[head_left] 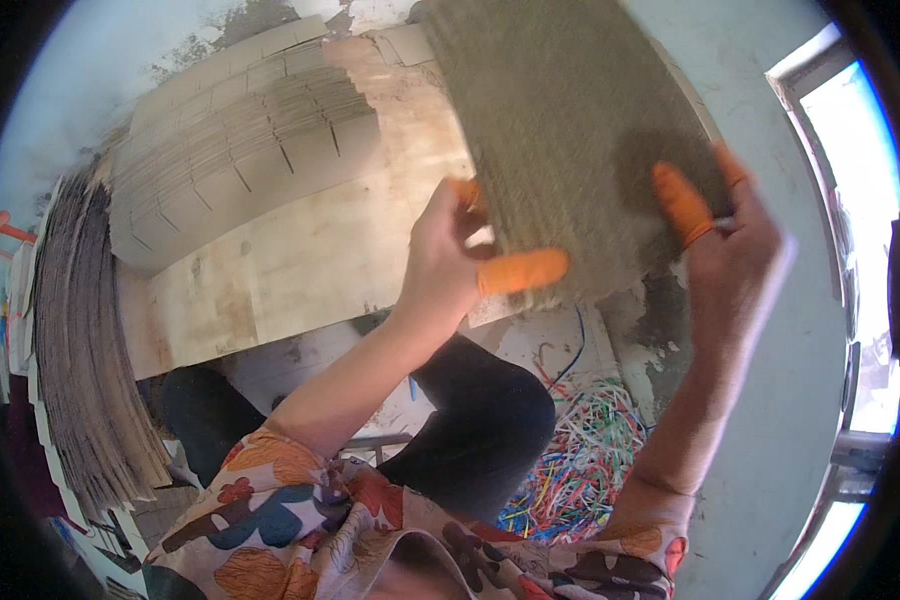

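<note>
Cardboard stack point(570, 130) was held raised above the worktop point(300, 260), pinched betw. left hand point(450, 255) & right hand point(735, 250), orange-capped fingers point(525, 270) curled round its lower edge; olive-brown, layered edges seen.

Left hand point(448, 255) and right hand point(730, 250) — orange finger cots — grip thick cardboard stack point(560, 130) above plywood table point(300, 260).

A pale wooden board point(300, 270) serves as the work surface, stained along its near edge. On its far part rests a fanned heap of flat cardboard blanks point(250, 120), slotted edges showing. Left of the board a tall stack of cardboard sheets point(85, 350) stands. Below, on the grey floor point(770, 420), lies a tangle of coloured plastic strips point(580, 450).
</note>
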`<state>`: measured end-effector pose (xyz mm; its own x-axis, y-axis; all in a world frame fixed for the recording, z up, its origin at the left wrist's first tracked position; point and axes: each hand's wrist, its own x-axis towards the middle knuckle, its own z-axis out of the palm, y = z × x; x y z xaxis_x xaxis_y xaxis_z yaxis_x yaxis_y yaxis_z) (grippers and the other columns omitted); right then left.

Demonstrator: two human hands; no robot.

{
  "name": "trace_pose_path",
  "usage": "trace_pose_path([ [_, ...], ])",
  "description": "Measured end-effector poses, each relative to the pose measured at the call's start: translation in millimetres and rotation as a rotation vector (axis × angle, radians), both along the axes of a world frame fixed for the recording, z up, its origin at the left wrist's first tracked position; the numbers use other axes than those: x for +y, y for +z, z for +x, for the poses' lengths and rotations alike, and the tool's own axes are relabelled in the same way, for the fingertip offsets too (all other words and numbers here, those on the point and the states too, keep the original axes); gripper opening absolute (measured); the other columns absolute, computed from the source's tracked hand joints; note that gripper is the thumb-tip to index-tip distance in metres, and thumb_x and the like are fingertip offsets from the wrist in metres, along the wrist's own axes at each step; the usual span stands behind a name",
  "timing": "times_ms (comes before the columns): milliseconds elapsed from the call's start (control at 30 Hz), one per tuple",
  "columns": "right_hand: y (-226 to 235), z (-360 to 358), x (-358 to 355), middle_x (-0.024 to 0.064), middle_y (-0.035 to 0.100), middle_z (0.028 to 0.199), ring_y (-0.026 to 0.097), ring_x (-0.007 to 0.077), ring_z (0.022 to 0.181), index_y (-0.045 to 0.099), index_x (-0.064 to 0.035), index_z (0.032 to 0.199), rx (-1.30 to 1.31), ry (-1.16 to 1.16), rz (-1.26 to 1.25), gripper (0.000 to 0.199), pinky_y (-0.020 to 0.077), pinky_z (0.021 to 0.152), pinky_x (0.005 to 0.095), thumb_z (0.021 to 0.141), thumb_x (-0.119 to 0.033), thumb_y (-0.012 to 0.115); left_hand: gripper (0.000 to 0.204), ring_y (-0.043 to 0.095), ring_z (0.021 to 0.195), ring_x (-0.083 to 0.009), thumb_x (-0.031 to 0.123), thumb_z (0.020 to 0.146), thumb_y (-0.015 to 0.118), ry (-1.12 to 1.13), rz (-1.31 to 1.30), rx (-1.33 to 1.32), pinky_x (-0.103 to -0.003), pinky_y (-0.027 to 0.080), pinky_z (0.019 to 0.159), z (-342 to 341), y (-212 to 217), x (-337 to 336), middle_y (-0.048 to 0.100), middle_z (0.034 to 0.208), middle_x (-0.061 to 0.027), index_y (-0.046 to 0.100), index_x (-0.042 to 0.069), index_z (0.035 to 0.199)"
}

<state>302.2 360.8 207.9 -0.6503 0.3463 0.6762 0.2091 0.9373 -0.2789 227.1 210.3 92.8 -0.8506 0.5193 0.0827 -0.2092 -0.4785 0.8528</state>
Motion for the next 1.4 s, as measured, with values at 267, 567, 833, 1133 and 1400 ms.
trace_pose_path([
  [267, -181, -7, 94, 0.0267, 0.062, 0.111, 0.059, 0.0368, 0.107, 0.055, 0.0076, 0.119, -0.322, -0.281, -0.475, 0.051, 0.0453, 0.090, 0.0391, 0.084, -0.027, 0.067, 0.071, 0.054, 0.111, -0.0250, 0.020, 0.067, 0.086, -0.221, -0.292, -0.090, -0.035, 0.043, 0.096, -13, -157, 41, 0.056, 0.119, -0.0196, 0.044, -0.007, 0.117],
  [567, -180, -6, 55, 0.0191, 0.060, 0.104, 0.056, 0.0316, 0.102, 0.056, -0.0027, 0.113, -0.198, -0.106, 0.058, 0.043, 0.0499, 0.080, 0.0433, 0.083, -0.030, 0.068, 0.063, 0.054, 0.108, -0.0198, 0.031, 0.074, 0.079, -0.111, -0.445, -0.036, -0.033, 0.043, 0.092, -7, -176, -6, 0.056, 0.114, -0.0133, 0.048, -0.001, 0.119],
  [833, -214, -29, 0, 0.0167, 0.059, 0.097, 0.059, 0.0344, 0.095, 0.046, -0.0025, 0.110, -0.621, 0.011, 0.182, 0.046, 0.0510, 0.071, 0.0453, 0.077, -0.019, 0.073, 0.018, 0.063, 0.077, -0.0109, 0.010, 0.080, 0.072, -0.143, -0.583, -0.051, -0.025, 0.049, 0.073, 9, -176, -141, 0.068, 0.086, -0.0053, 0.065, 0.002, 0.096],
  [1133, -203, -38, 14, 0.0199, 0.061, 0.075, 0.059, 0.0408, 0.077, 0.053, -0.0036, 0.079, -0.465, -0.041, -0.084, 0.029, 0.0444, 0.065, 0.0482, 0.073, -0.022, 0.075, 0.021, 0.060, 0.073, -0.0091, 0.016, 0.079, 0.075, 0.165, -0.787, 0.100, -0.024, 0.047, 0.063, -10, -159, -271, 0.068, 0.084, -0.0053, 0.067, 0.001, 0.092],
  [1400, -173, -43, -9, 0.0164, 0.064, 0.072, 0.062, 0.0297, 0.067, 0.066, -0.0036, 0.086, -0.292, -0.229, -0.294, 0.020, 0.0482, 0.065, 0.0385, 0.083, -0.023, 0.069, 0.035, 0.060, 0.085, -0.0233, 0.021, 0.076, 0.076, 0.513, -1.135, 0.853, -0.034, 0.049, 0.075, -119, -115, -249, 0.064, 0.090, -0.0104, 0.061, 0.000, 0.099],
])
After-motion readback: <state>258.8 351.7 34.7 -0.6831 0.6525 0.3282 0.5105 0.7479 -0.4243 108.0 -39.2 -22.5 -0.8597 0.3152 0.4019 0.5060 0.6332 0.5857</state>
